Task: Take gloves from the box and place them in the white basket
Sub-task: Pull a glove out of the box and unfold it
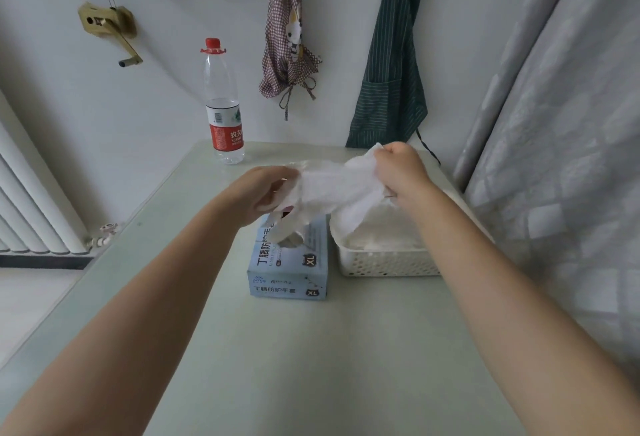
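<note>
A translucent white glove (332,189) is stretched in the air between both hands. My left hand (266,193) grips its left end above the light-blue glove box (291,269), which lies in the middle of the table. My right hand (398,168) grips the other end above the white perforated basket (384,264), which stands right of the box. More white gloves poke out of the box's opening under the held glove. White gloves lie inside the basket, partly hidden by my right forearm.
A water bottle (223,106) with a red cap and label stands at the table's far edge. Two aprons hang on the wall behind. A curtain (554,158) lies close on the right, a radiator on the left. The pale green tabletop (311,366) extends toward me.
</note>
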{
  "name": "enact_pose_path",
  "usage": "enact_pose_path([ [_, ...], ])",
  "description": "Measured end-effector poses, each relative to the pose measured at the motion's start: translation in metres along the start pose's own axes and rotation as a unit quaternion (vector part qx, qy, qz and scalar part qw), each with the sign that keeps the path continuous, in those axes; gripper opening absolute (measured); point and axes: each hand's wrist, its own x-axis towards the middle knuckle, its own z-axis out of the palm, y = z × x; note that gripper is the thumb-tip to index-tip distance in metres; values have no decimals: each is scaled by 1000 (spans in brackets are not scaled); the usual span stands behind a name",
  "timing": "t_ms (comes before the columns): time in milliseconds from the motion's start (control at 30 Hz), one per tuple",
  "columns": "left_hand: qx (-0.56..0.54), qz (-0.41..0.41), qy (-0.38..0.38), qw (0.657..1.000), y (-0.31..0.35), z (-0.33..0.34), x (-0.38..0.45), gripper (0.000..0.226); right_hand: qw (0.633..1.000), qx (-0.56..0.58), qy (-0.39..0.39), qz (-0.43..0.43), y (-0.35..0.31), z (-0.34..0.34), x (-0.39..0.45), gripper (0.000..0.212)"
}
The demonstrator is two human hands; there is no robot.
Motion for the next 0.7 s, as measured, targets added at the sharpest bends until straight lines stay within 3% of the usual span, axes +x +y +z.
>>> enact_pose_path([
  [133, 43, -5, -13, 999, 6, 30, 20, 38, 998, 18, 16, 65, 36, -23, 22, 22],
  [267, 121, -54, -17, 991, 5, 71, 38, 27, 993, -60, 49, 86, 77, -55, 38, 24],
  [567, 278, -109, 17, 954, 0, 111, 67, 26, 973, -205, 103, 41, 133, -85, 45, 19],
  [700, 396, -119, 40, 910, 0, 117, 74, 17, 968, -219, 121, 11, 143, -82, 46, 19],
])
